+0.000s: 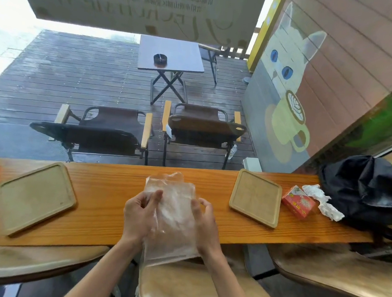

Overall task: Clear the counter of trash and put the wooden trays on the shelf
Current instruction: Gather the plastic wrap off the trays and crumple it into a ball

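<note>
Trash is still spread along the surface [107, 183]: a clear plastic bag [171, 212] is pinched at its sides by the left hand [139, 214] and right hand [204, 221], near the front edge. The bag's mouth should be pulled open (it looks limp) so the red carton [298, 201] and crumpled paper [322, 200] can be dropped in.
</note>
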